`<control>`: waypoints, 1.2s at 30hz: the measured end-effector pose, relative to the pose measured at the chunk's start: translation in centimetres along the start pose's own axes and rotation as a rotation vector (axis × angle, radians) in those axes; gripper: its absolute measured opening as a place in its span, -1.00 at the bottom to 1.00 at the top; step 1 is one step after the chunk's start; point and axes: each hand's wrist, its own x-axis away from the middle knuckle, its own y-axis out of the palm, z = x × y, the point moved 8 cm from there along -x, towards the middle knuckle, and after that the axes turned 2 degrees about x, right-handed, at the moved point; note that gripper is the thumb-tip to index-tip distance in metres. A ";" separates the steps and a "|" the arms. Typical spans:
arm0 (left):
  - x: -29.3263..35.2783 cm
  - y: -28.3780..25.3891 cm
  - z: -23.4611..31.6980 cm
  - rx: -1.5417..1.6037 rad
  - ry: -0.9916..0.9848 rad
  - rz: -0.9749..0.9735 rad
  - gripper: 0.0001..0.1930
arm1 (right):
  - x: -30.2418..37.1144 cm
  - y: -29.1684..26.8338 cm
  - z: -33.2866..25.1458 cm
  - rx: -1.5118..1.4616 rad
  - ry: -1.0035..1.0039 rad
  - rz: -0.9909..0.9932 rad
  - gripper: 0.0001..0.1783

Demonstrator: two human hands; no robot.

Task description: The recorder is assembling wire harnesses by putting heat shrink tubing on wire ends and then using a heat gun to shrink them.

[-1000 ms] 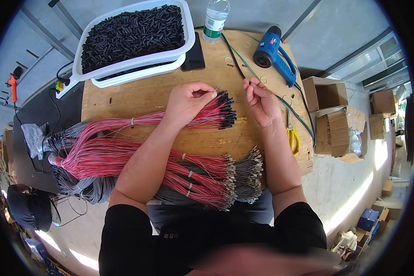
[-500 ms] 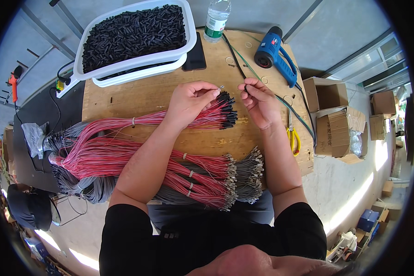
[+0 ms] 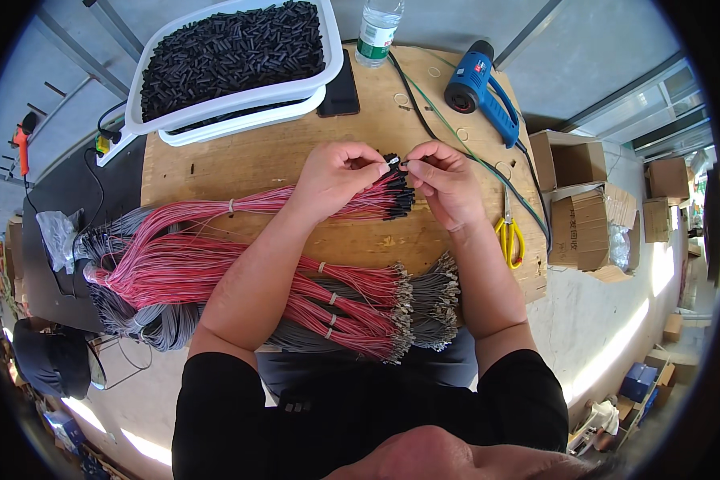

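Note:
My left hand (image 3: 336, 180) pinches a wire end with a small silvery terminal (image 3: 393, 162) at its tip. Facing it, my right hand (image 3: 446, 182) holds a short black sleeve (image 3: 405, 164) between thumb and fingertips, close to the terminal; whether they touch is too small to tell. Under my hands lies a tied bundle of red wires (image 3: 252, 203) whose ends carry black sleeves (image 3: 398, 200). Nearer me, more tied red wires (image 3: 352, 326) end in bare metal terminals, beside grey wires (image 3: 436, 300) with similar ends.
Stacked white tubs (image 3: 335, 60) of black sleeves stand back left, next to a dark phone (image 3: 341, 94). A water bottle (image 3: 376, 36), blue heat gun (image 3: 472, 76), cables and yellow-handled scissors (image 3: 510, 236) lie along the back and right. Cardboard boxes (image 3: 580, 232) stand beyond the table's right edge.
My right hand has moved left with the black sleeve, up to the terminal. My left hand has shifted slightly, and the pinched terminal now sits lower and further right.

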 end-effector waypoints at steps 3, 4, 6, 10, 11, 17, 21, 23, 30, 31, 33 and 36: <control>0.1 0.0 0.4 -0.023 0.002 -0.004 -0.89 | 0.3 0.4 -0.2 0.014 0.023 0.049 -0.85; 0.1 0.0 0.3 -0.022 0.000 -0.005 -0.89 | 0.3 0.5 -0.1 0.013 0.025 0.050 -0.85; 0.1 -0.2 0.3 -0.033 0.021 0.008 -0.82 | 0.2 0.5 -0.1 0.016 0.003 0.062 -0.84; 0.1 -0.1 0.4 -0.059 0.008 0.005 -0.83 | 0.2 0.3 0.1 0.041 -0.010 0.054 -0.84; 0.2 0.1 0.7 -0.060 0.022 0.004 -0.86 | 0.3 0.2 0.1 0.056 -0.012 0.068 -0.84; 0.3 0.1 1.1 -0.083 0.046 0.008 -0.90 | 0.3 0.2 -0.2 0.113 -0.032 0.083 -0.84; 0.2 -0.2 0.6 -0.103 0.035 0.009 -0.83 | 0.4 0.5 -0.4 0.133 -0.042 0.090 -0.84; 0.1 -0.2 0.5 -0.113 0.035 0.002 -0.83 | 0.4 0.3 -0.2 0.126 -0.059 0.083 -0.84; 0.3 0.2 1.0 -0.114 0.053 -0.013 -0.89 | 0.3 0.3 -0.3 0.099 -0.099 0.086 -0.85; 0.3 0.1 1.0 -0.114 0.052 -0.011 -0.89 | 0.3 0.4 -0.3 0.099 -0.098 0.085 -0.85; 0.3 0.1 1.1 -0.151 0.051 -0.021 -0.88 | 0.3 0.4 -0.4 0.108 -0.089 0.091 -0.86; 0.2 0.2 1.0 -0.132 0.056 -0.020 -0.88 | 0.4 0.5 -0.4 0.099 -0.095 0.079 -0.87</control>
